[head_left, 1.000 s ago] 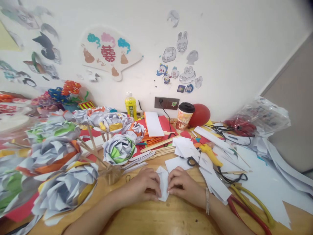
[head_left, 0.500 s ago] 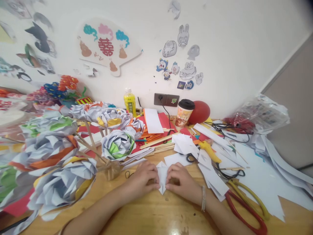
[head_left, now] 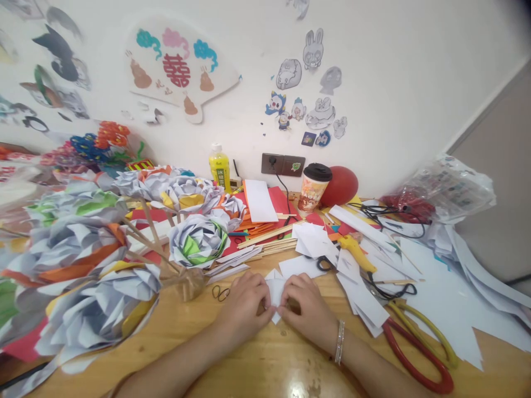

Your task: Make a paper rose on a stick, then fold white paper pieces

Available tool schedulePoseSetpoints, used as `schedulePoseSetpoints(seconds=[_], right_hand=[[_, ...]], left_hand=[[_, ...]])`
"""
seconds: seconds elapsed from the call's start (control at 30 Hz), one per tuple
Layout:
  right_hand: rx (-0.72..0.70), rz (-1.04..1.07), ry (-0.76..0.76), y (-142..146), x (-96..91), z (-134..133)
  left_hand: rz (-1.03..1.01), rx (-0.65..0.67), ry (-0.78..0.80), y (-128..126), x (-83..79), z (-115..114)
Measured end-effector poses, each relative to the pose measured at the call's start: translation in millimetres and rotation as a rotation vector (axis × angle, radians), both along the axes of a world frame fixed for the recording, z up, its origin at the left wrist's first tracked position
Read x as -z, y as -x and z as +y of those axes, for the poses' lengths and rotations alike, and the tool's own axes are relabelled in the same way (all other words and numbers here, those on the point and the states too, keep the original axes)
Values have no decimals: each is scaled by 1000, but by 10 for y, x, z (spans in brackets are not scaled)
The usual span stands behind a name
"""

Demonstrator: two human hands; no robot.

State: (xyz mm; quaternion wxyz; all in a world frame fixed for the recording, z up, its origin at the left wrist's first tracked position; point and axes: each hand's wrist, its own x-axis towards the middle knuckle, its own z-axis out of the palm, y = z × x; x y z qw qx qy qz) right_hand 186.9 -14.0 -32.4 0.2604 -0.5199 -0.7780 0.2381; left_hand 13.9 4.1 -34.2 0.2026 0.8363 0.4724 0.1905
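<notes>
A small folded piece of white paper (head_left: 274, 288) lies on the wooden table (head_left: 265, 359) between my hands. My left hand (head_left: 244, 304) presses on its left side with bent fingers. Pressing its right side is my right hand (head_left: 305, 309), fingers curled, a bracelet on the wrist. Fingertips of both hands meet near the paper's lower point. Most of the paper is hidden under my fingers.
Several paper flowers (head_left: 199, 240) on sticks fill the left side. White paper sheets (head_left: 315, 243), a yellow glue gun (head_left: 357, 251), red and yellow hoops (head_left: 418, 359), a lidded cup (head_left: 313, 188), a yellow bottle (head_left: 219, 166) and a plastic bag (head_left: 443, 190) lie behind and right.
Both hands have closed in over the white paper, which is folded narrower and more covered by my fingers. The view has shifted slightly.
</notes>
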Motion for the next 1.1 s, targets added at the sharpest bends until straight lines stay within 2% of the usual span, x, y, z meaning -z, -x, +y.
schedulePoseSetpoints(seconds=[0.3, 0.43, 0.57, 0.87, 1.1], right_hand=[[63, -29, -10, 47, 3, -48], [97, -50, 1, 61, 20, -63], [67, -41, 38, 35, 15, -47], [156, 125, 2, 25, 70, -46], [183, 28, 39, 98, 28, -73]], left_hand=[[39, -102, 46, -34, -94, -45], [49, -109, 39, -40, -95, -52], [55, -106, 41, -39, -93, -63], [62, -97, -8, -26, -65, -70], [91, -123, -25, 47, -79, -25]])
